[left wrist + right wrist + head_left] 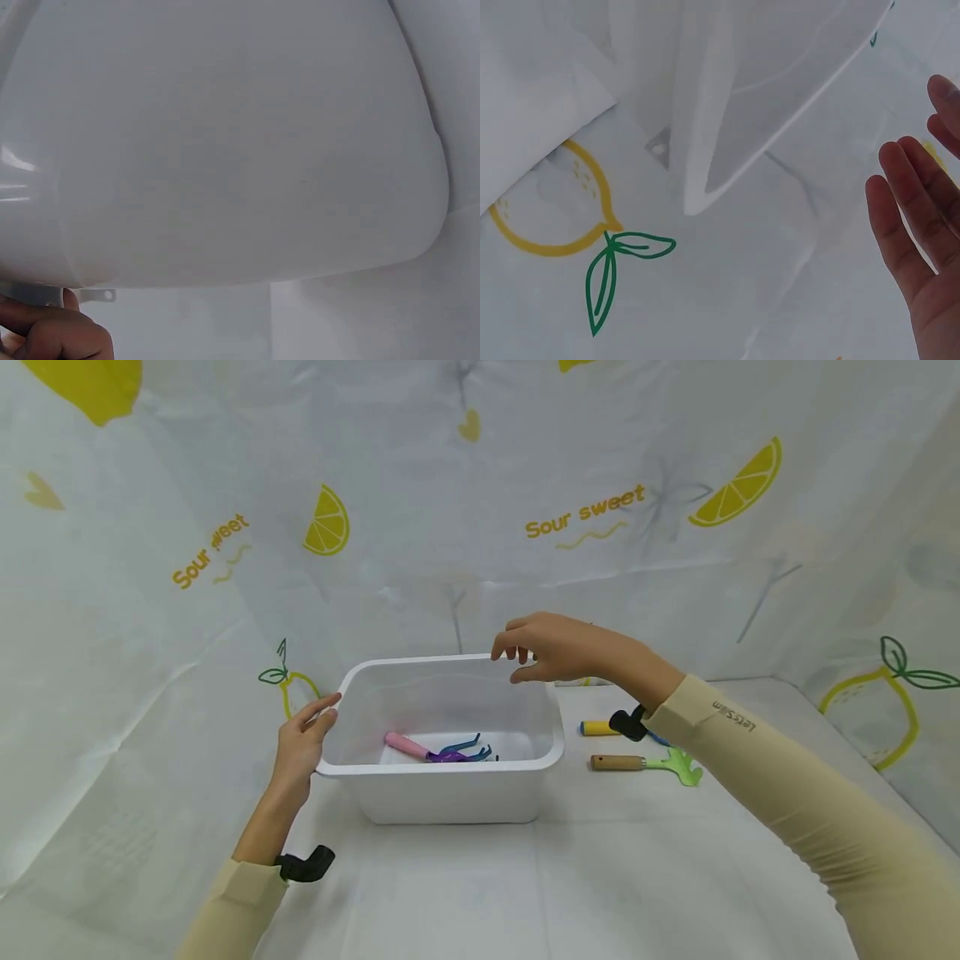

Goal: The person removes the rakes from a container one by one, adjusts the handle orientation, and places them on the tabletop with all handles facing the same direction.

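A white plastic tub (446, 793) stands on the white-covered table. My left hand (302, 743) grips its left rim; in the left wrist view, the bent fingers (64, 334) show beside the tub's wall (247, 150). Above the back right corner is my right hand (558, 647), holding nothing, its fingers loosely bent downward. The right wrist view has its spread fingers (911, 217) apart from the tub's rim (697, 180). Inside the tub lies a pink-handled garden hand rake (407, 745) with purple and blue prongs; the front wall partly hides the tub's floor.
Right of the tub, a small garden tool with a wooden handle (617, 762) and green head lies on the table. Behind it is a yellow-handled tool (597, 727), partly covered by the right wrist. A lemon-print sheet (420, 568) hangs close behind the tub.
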`<state>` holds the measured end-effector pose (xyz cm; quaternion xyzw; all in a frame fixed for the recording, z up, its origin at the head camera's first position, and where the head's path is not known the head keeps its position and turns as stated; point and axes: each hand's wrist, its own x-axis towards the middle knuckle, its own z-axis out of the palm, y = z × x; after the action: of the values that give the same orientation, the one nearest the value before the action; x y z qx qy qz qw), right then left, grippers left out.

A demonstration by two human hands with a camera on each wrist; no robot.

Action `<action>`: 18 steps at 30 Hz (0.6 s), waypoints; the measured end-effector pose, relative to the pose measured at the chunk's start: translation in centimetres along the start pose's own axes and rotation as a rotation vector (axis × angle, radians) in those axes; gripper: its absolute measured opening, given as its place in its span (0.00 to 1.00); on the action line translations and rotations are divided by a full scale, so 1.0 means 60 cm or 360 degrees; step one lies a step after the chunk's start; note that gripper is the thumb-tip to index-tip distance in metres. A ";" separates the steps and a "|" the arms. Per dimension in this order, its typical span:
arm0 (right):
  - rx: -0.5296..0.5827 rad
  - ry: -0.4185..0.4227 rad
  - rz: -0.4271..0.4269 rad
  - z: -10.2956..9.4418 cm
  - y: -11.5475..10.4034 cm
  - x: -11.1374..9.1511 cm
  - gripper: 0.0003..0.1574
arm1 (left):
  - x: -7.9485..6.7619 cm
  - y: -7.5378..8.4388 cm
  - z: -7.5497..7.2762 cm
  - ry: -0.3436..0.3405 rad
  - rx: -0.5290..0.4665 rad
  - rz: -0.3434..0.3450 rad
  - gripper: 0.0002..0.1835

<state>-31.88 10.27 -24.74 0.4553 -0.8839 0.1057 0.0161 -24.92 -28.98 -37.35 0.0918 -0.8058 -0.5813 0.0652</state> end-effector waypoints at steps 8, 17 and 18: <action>0.0050 -0.0010 -0.0114 0.014 -0.010 0.071 0.19 | -0.001 0.000 -0.002 -0.0012 -0.0016 -0.0008 0.27; 0.0224 -0.0093 -0.0112 0.051 -0.025 0.166 0.18 | 0.003 -0.003 -0.002 0.0019 -0.0019 -0.0014 0.26; 0.0247 -0.0108 -0.0106 0.059 -0.027 0.175 0.18 | 0.004 -0.004 -0.002 0.0021 -0.0015 -0.0014 0.25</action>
<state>-36.49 0.20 -26.59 0.4876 -0.8575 0.1578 -0.0456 -25.10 -29.21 -37.54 0.0989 -0.8022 -0.5848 0.0684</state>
